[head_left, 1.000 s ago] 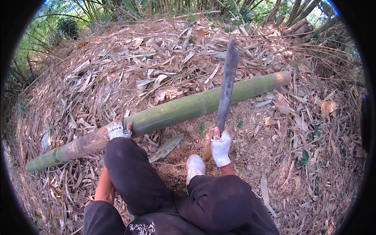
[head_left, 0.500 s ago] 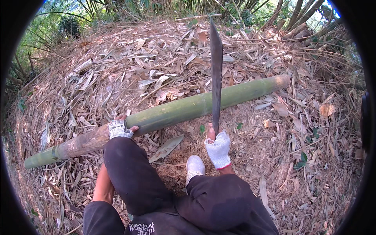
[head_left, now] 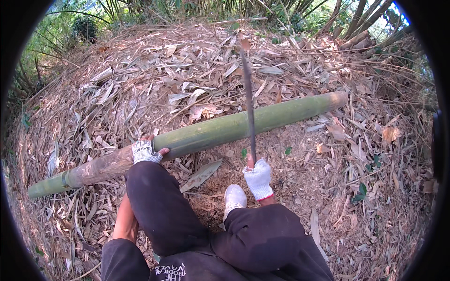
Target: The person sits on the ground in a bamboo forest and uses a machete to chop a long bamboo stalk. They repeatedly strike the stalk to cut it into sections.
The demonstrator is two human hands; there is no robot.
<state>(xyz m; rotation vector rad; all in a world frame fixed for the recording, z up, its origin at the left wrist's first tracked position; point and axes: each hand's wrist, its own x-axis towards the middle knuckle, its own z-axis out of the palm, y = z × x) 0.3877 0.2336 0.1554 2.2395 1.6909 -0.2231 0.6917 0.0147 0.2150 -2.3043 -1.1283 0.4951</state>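
Note:
A long green bamboo pole (head_left: 211, 133) lies slantwise across the leaf-strewn ground, its left end lower and paler. My left hand (head_left: 145, 152), in a white knit glove, presses on top of the pole left of its middle. My right hand (head_left: 258, 178), also gloved, grips the handle of a long dark machete (head_left: 248, 103). The blade stands nearly edge-on and upright, crossing in front of the pole's middle. My dark-trousered knees and a white shoe (head_left: 233, 199) are just below the pole.
Dry bamboo leaves and husks (head_left: 154, 89) cover the ground all around. Standing bamboo stems (head_left: 356, 33) and green brush ring the far edge. Bare chipped soil (head_left: 300, 164) shows right of my right hand.
The machete has swung from leaning right to nearly upright and has turned edge-on to the camera. My left hand stays on the pole.

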